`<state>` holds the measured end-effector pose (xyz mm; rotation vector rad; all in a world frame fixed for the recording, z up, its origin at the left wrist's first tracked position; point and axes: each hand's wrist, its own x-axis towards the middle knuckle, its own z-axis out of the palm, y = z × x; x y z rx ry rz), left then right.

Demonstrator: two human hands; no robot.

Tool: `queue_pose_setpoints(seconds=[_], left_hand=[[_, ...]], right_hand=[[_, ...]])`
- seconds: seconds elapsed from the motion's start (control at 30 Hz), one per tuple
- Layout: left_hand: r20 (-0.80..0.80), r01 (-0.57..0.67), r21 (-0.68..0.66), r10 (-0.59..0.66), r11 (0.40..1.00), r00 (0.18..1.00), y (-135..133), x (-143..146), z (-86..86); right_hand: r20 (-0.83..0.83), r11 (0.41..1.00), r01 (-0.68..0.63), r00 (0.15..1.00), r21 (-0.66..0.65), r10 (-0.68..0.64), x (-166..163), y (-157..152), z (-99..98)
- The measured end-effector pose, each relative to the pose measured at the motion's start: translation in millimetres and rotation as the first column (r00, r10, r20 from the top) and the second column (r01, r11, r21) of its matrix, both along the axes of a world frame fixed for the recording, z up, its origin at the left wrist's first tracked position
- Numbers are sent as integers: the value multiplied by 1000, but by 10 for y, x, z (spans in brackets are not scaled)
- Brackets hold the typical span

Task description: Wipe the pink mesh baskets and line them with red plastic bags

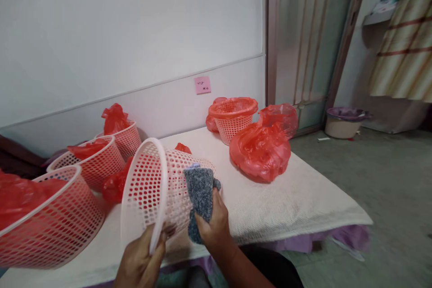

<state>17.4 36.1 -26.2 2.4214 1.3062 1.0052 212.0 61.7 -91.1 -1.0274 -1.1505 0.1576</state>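
Observation:
A pale pink perforated plastic basket [162, 175] is tipped on its side, its wide opening facing left. My left hand [140, 258] grips the near part of its rim, fingers closed around the edge. In my right hand [216, 225] is a bunched dark grey speckled cloth [202, 186], held against or close to the basket's outer wall; whether it touches I cannot tell. Red plastic shows through the holes, though I cannot tell if it lies inside or behind. A swollen red plastic bag [261, 150] sits on the table to the right.
Several baskets with red bags stand at left, including one large basket [50, 216]. A red-lined basket [232, 119] stands at the back. White cloth covers the table [286, 207]. A pink note [202, 85] is on the wall; a bucket [344, 123] stands on the floor.

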Motion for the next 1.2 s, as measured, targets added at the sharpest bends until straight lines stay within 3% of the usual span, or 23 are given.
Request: queue_pose_setpoints(seconds=[0.1,0.2,0.27,0.37,0.43,0.53,0.63,0.73,0.83,0.9,0.97,1.07,1.2], left_hand=[[273,-273,-244,336,931,902,-112,62,237],[476,-359,-357,498,863,725,-185,161,425],[567,-337,-399,518,853,640,-193,239,486],[642,-256,-515,566,818,517,-164,368,509],[661,-235,-565,604,791,446,-146,462,539],[653,-258,-573,623,778,429,-139,584,651],[658,-238,-592,632,770,409,-137,628,758],[708,-127,-612,613,780,351,-133,565,757],[742,-104,-599,599,794,301,-136,434,686],[751,-57,-606,595,793,286,-137,349,649],[752,10,-627,602,779,269,-129,294,644],[747,70,-654,630,753,212,-90,308,695],[773,121,-634,623,763,120,7,470,786]], right_hand=[[-5,983,118,993,-142,-120,193,211,-27],[-92,937,168,974,-308,-205,328,330,-16],[-61,935,195,973,-296,-222,284,310,-40],[128,969,219,970,-111,-205,9,106,-92],[274,992,124,955,-13,-115,-228,-102,-86],[414,989,-119,907,87,73,-492,-357,-5],[482,969,-196,870,149,102,-528,-395,64],[393,990,-126,915,61,93,-327,-201,50],[40,989,52,998,-142,-46,9,105,13],[-202,947,68,970,-315,-137,207,265,12],[-320,917,32,932,-398,-171,299,325,21],[-253,942,35,959,-335,-126,148,194,-4],[33,995,-10,999,-96,13,-439,-191,-165]])
